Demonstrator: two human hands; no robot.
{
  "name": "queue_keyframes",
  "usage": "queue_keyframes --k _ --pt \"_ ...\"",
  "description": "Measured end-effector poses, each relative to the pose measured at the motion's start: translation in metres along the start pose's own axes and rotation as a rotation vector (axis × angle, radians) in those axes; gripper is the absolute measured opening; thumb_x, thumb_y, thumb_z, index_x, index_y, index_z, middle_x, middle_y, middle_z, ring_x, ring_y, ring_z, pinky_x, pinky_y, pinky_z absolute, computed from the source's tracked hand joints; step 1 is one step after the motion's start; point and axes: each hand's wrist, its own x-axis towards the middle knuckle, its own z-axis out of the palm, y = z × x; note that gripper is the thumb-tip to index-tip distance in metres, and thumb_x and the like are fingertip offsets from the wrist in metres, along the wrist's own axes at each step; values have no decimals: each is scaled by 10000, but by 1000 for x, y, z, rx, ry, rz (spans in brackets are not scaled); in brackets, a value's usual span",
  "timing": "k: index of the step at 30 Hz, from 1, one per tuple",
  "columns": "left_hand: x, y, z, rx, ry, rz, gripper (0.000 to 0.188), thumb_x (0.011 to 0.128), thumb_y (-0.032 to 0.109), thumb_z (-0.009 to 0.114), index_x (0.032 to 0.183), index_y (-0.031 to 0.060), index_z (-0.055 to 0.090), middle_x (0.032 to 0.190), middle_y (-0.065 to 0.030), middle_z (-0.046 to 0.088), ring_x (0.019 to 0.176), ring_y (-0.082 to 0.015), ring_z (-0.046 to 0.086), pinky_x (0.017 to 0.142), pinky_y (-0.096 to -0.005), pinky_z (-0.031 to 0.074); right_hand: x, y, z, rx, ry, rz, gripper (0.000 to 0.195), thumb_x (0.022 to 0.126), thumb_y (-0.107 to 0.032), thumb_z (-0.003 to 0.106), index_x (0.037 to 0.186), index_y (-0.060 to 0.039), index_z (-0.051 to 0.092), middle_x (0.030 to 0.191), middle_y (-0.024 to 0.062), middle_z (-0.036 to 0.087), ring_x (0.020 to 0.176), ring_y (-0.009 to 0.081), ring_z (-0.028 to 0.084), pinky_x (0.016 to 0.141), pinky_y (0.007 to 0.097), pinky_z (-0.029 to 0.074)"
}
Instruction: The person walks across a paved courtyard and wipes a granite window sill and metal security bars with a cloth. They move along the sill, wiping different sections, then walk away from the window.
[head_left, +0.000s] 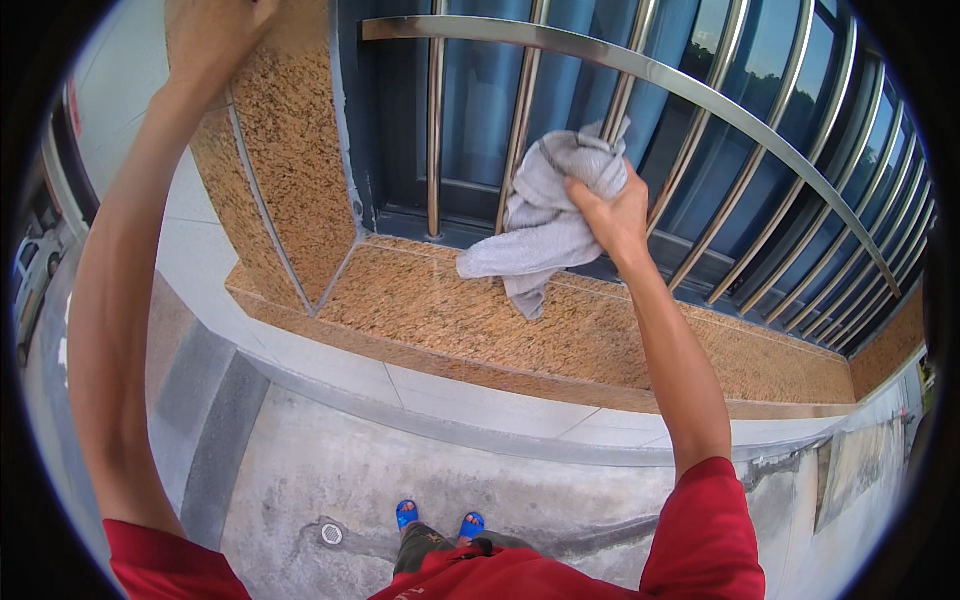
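A crumpled light grey cloth (559, 202) is bunched in my right hand (622, 206), wrapped about one of the steel window bars (519, 142). One corner of the cloth hangs down over the speckled granite sill (480, 322). My left hand (217, 34) is raised at the top left against the granite side of the window recess (300, 142). Its fingertips are cut off by the upper rim, so I cannot make out whether they are spread or closed. Behind the bars are dark-framed window panes (480, 112).
A curved flat steel crossbar (675, 75) joins the upright bars. Below the sill runs a pale tiled wall (480, 390). A grey concrete step (217, 420) is at the left, and a round floor drain (331, 534) lies near my feet. A parked car (34, 277) stands far left.
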Motion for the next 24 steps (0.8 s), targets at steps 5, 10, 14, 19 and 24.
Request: queue_keyframes --k 5,10,14,19,24 --pt "-4 3 5 13 101 43 86 741 13 711 772 57 779 951 -137 765 1447 -389 533 1172 -543 402 -65 30 -22 -542 -415 58 696 799 -317 872 1343 74 684 1105 271 788 1072 346 785 973 414 587" --pt "-8 -1 5 -18 59 3 87 760 15 708 773 59 782 912 -139 767 1428 -388 550 1163 -511 408 -24 -69 -26 -351 -239 -122 632 776 -379 899 1185 73 732 937 233 804 901 341 808 857 414 620" --pt "-11 -6 6 -76 27 -41 93 770 15 707 779 59 788 894 -139 770 1418 -386 561 1165 -491 408 25 -90 40 64 -56 -176 628 797 -342 920 1213 60 676 1064 245 789 994 328 781 907 423 594" --pt "-12 2 13 -45 66 8 113 774 19 704 788 71 803 920 -138 781 1423 -362 550 1171 -487 409 3 -49 74 -105 -102 -100 602 780 -255 870 1220 64 611 1064 307 752 1061 506 726 933 521 563" --pt "-11 -4 0 54 114 -24 112 783 46 713 781 88 817 1019 -140 801 1425 -339 538 1177 -490 401 -54 -26 33 -484 -620 -178 712 750 -235 862 1351 65 625 1260 273 666 1186 449 660 1000 492 540"
